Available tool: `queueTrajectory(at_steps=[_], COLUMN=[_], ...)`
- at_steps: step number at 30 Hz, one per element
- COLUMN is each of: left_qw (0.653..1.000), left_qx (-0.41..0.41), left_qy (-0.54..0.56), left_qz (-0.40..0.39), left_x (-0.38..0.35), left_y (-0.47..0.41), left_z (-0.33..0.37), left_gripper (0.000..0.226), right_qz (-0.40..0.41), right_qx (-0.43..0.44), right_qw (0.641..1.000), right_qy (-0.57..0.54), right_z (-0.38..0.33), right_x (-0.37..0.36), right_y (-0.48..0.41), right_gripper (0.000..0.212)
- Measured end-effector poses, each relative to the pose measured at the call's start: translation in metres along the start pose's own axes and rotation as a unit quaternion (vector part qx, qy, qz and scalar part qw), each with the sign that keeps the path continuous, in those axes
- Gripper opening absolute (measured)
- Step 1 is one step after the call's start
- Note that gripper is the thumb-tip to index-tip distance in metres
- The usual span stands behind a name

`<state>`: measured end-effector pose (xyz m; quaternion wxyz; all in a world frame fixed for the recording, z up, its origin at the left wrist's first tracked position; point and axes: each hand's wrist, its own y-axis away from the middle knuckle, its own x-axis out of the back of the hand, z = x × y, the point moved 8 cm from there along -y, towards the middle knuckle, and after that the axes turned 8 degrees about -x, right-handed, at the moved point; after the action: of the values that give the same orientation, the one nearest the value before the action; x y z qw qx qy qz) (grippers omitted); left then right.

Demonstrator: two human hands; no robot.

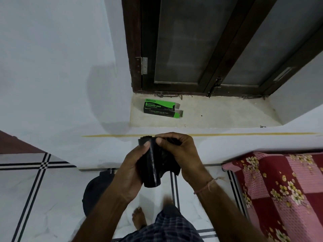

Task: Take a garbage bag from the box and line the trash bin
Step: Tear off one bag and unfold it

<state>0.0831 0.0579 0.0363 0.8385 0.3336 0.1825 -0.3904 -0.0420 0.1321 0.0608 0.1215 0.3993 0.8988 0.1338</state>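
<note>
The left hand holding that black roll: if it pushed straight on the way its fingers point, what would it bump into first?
The left hand points up and forward, so past the roll of bags it would probably meet the white wall just below the window ledge. Depth is hard to judge from this one view.

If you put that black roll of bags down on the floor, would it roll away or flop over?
The black roll of garbage bags is a cylinder, so laid on its side on the smooth tiled floor it would probably roll a little. It looks thin and shiny, so likely light and a bit slippery. The loose end by the right hand crumples, so a pulled-off bag should be floppy.
</note>
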Motion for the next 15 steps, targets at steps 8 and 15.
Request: queueTrajectory(at_steps=[8,15], left_qw=[0.998,0.995], left_qx=[-0.022,-0.044], left_qy=[0.021,0.06], left_qz=[0.047,0.068], left_x=[-0.023,-0.049], left_y=[-0.017,-0.035], left_z=[-0.008,-0.011], left_gripper=[0.046,0.048], right_qz=[0.007,-0.012], right_qx=[-0.017,-0.041], right_qw=[1.0,0.998], right_qy=[-0.025,-0.046], right_z=[-0.008,-0.017], right_x=[0.018,0.03], right_y=[-0.022,-0.038], right_gripper=[0.003,0.024])
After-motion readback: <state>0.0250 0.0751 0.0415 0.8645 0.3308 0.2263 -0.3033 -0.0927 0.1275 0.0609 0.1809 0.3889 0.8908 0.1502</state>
